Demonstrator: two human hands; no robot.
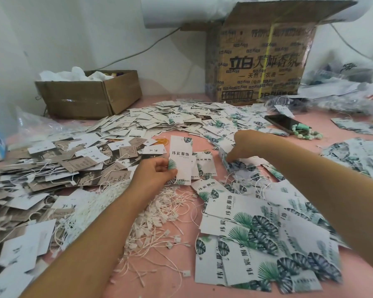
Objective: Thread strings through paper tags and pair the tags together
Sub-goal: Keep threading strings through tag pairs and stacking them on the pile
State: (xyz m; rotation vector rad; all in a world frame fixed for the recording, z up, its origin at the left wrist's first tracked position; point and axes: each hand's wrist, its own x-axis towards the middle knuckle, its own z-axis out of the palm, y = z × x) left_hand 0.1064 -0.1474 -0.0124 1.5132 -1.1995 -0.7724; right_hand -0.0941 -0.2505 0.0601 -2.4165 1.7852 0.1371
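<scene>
Your left hand (154,174) pinches a tall leaf-printed tag (181,155) near its lower edge, holding it upright over the pink table (177,280). Your right hand (238,145) reaches down onto a small stack of tags (235,164) just beside it (whether the fingers grip the stack or only touch it cannot be told). The loose strings (159,220) lie heaped between your forearms. More leaf tags (256,233) spread beside your right forearm, and brown and grey tags (52,168) pile at the left. A phone (281,123) lies farther back, near a large cardboard box (256,61).
</scene>
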